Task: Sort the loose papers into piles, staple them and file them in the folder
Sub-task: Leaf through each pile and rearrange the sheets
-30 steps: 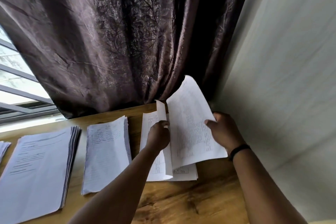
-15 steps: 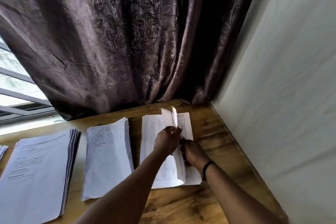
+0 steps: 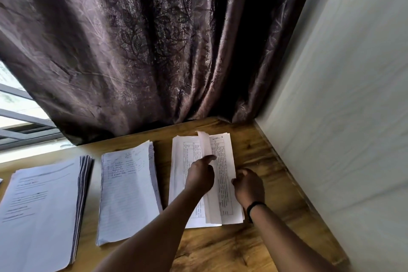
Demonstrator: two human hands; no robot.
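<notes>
Three paper piles lie side by side on the wooden table (image 3: 260,154). The right pile (image 3: 223,168) carries printed tables, with several of its sheets folded back toward the left. My left hand (image 3: 199,175) holds those folded sheets (image 3: 206,146) up along their edge. At the pile's right edge, my right hand (image 3: 248,185) pinches the top sheet with curled fingers. The middle pile (image 3: 128,194) has handwritten lined pages. The thick left pile (image 3: 42,210) shows printed text. No stapler or folder is in view.
A dark patterned curtain (image 3: 143,51) hangs over the table's far edge. A pale wall (image 3: 344,117) runs close along the right side of the table. A window frame (image 3: 19,117) shows at the left. Another sheet's corner peeks in at the far left edge.
The sheet my right hand held up a second ago has been laid down on the right pile. My right hand has since moved from under my left hand to the pile's right edge.
</notes>
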